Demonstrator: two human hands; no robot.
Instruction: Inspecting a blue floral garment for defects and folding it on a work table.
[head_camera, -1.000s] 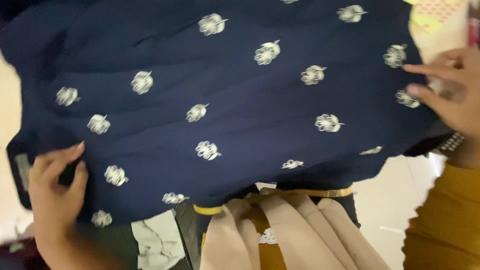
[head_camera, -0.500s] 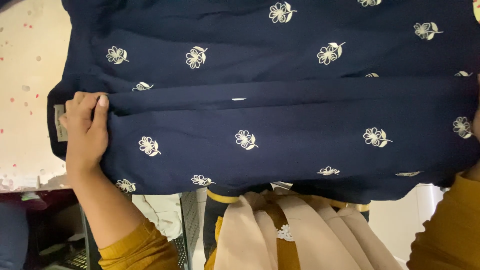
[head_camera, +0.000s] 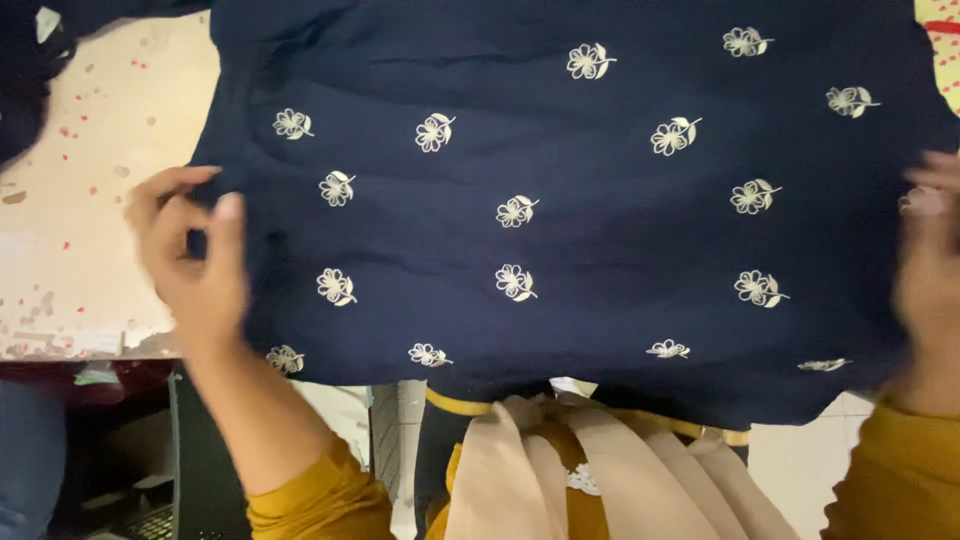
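Navy fabric, dotted with small white embroidered flowers, lies spread across most of the view, reaching from the left hand to the right hand. The left hand pinches the cloth's left edge: its thumb lies on top, its fingers curl around the edge, closed on the material. The right hand sits at the cloth's right edge and is blurred; its fingers rest on or around the fabric there, but whether they clasp it cannot be told. Both forearms wear mustard-yellow sleeves. The cloth rests on a pale worktable speckled with red and grey spots, whose worn front edge shows at the left. Below the cloth's near edge, a beige scarf hangs over the person's yellow clothing. Pale tiled floor shows beneath, and a dark garment lies at the table's far left corner.
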